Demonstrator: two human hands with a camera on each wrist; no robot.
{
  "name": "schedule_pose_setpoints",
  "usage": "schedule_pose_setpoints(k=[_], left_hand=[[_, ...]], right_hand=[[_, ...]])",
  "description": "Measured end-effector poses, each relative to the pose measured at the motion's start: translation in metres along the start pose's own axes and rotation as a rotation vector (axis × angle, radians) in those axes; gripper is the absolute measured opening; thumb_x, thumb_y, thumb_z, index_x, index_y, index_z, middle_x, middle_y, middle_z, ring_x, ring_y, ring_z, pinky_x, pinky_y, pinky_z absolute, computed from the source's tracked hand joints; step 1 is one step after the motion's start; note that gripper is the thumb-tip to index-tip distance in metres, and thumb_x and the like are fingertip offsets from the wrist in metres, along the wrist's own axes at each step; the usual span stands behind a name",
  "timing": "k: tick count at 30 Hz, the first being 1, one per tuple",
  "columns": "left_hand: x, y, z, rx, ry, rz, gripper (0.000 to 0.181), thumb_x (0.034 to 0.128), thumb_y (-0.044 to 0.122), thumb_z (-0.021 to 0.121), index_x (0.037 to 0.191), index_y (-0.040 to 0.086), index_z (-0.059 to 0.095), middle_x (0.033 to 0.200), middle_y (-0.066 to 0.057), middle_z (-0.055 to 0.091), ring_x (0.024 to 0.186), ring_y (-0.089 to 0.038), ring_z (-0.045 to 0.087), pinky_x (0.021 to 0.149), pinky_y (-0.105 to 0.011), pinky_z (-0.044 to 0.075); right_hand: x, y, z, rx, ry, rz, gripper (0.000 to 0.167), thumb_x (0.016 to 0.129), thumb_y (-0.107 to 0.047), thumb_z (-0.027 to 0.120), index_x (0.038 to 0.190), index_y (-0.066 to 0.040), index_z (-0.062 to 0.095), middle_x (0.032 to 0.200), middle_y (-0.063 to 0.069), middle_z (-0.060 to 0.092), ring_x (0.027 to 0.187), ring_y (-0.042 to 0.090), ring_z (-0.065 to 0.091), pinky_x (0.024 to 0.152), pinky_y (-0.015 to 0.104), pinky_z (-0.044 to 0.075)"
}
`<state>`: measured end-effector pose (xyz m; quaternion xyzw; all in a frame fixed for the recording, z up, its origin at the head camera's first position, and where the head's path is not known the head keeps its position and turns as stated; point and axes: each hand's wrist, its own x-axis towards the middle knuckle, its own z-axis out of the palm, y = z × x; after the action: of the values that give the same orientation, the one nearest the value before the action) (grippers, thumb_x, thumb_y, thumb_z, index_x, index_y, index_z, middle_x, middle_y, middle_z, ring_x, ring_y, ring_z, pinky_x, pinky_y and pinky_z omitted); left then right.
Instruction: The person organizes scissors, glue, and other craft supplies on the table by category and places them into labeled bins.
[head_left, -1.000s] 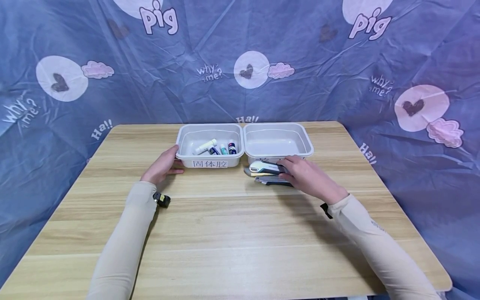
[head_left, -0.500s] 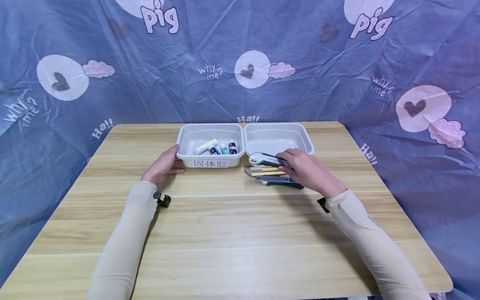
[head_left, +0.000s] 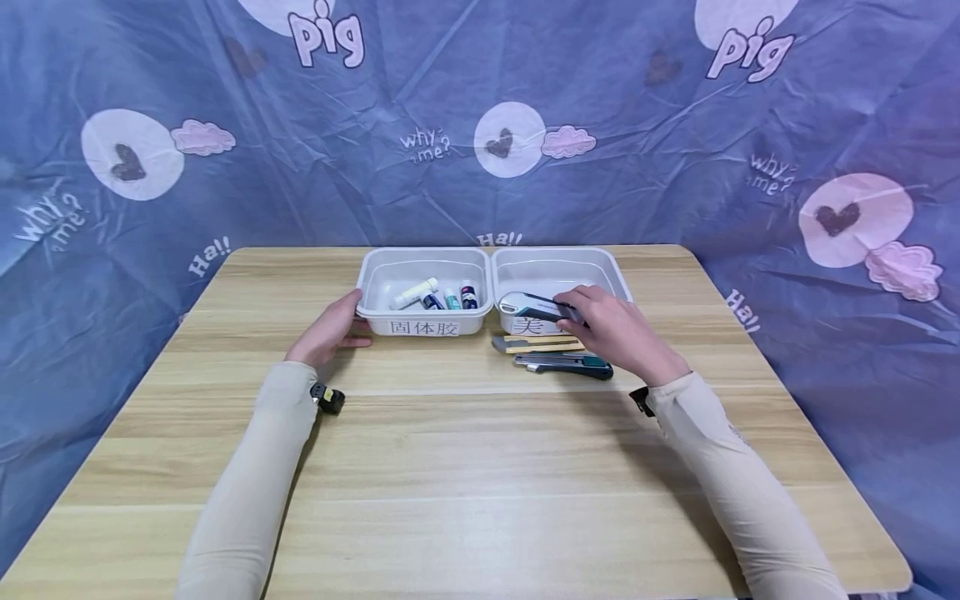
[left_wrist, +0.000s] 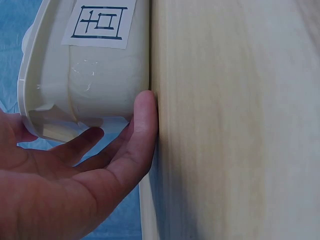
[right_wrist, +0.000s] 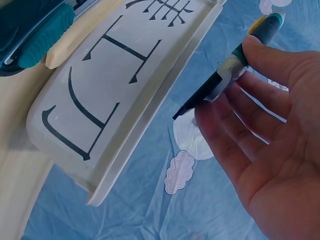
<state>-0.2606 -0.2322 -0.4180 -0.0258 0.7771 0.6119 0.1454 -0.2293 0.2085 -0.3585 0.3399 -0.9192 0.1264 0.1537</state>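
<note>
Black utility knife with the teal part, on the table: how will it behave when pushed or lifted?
The black utility knife looks rigid, so it should lift without bending. Long and lying flat, it would more likely slide than roll when pushed. Its grey, metallic-looking strip hints at some heft for its size.

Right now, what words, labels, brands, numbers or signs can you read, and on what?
"固体胶": left bin
"美工刀": right bin
"pig": backdrop
"why me?": backdrop
"Ha!!": backdrop
Too small to read: print on the cutter in the right hand; any on the tubes.
</note>
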Motion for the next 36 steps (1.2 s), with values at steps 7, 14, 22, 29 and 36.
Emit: schedule_pose_setpoints(k=[7,14,22,29,36], left_hand=[[0.001,0.001,0.0,-0.009,0.005,-0.002,0.067,0.1106,0.048,0.019,0.151,-0.002,0.035,0.123,-0.017,0.048,0.108,-0.023,0.053,0.101,-0.045,0.056],[0.001,0.0,0.0,-0.003,0.003,-0.004,0.066,0.1108,0.048,0.019,0.15,-0.002,0.036,0.123,-0.017,0.047,0.108,-0.023,0.053,0.1,-0.044,0.056],[0.001,0.0,0.0,0.004,0.006,-0.006,0.067,0.1107,0.049,0.02,0.152,-0.001,0.036,0.122,-0.017,0.047,0.107,-0.023,0.053,0.102,-0.045,0.056],[0.0,-0.001,0.0,0.004,-0.003,-0.003,0.067,0.1107,0.05,0.02,0.152,-0.001,0.036,0.123,-0.017,0.047,0.108,-0.024,0.053,0.102,-0.045,0.055],[0.002,-0.002,0.0,0.0,0.01,-0.004,0.067,0.1106,0.048,0.018,0.15,-0.002,0.036,0.121,-0.016,0.048,0.105,-0.022,0.054,0.099,-0.043,0.057]], right_hand=[[0.005,0.005,0.004,0.005,0.008,0.012,0.034,0.094,-0.018,0.077,0.123,-0.004,0.068,0.114,0.015,0.07,0.106,0.033,0.066,0.086,0.054,0.057],[0.011,0.01,0.007,0.013,0.008,0.052,0.034,0.094,-0.02,0.077,0.123,-0.006,0.069,0.114,0.011,0.07,0.108,0.031,0.064,0.085,0.053,0.057],[0.019,0.016,0.009,0.052,0.006,0.097,0.035,0.096,-0.019,0.074,0.126,-0.003,0.067,0.123,0.015,0.068,0.117,0.034,0.062,0.094,0.054,0.054],[0.027,0.023,0.012,0.074,-0.004,0.137,0.037,0.096,-0.02,0.074,0.128,-0.003,0.067,0.125,0.017,0.068,0.117,0.036,0.062,0.096,0.054,0.054],[0.031,0.032,0.018,0.094,0.013,0.157,0.037,0.095,-0.021,0.075,0.127,-0.004,0.067,0.125,0.018,0.069,0.117,0.037,0.063,0.097,0.055,0.053]])
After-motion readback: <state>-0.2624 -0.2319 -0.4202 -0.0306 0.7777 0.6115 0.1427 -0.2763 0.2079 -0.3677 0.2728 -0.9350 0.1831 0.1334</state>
